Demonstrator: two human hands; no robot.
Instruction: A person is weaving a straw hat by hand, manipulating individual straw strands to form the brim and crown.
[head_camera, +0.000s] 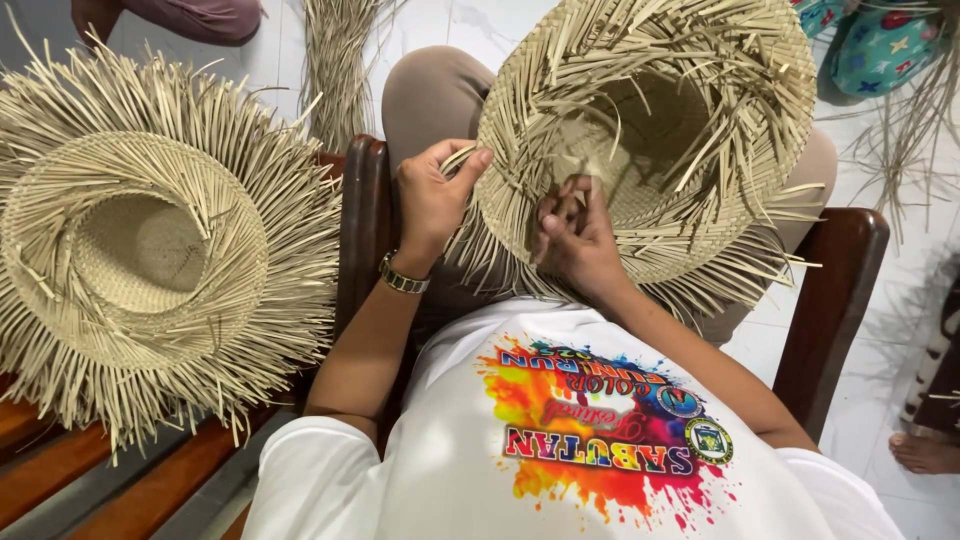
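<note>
Straw hat (660, 120), half woven, rests upside down on the person's lap with loose strips sticking out around its brim. Left hand (432, 195) pinches the brim's edge between thumb and fingers, closed on the straw. Right hand (575, 235) presses against the lower brim, fingers curled around a few loose strips there. A wristwatch (403, 277) sits on the left wrist. A dark wooden chair (835, 290) frames the lap on both sides. To the left, a second hat (150, 260) with a shaggy unfinished brim lies on a slatted wooden bench (60, 465). A bundle of straw (335, 60) lies on the white tiled floor (890, 330) beyond.
</note>
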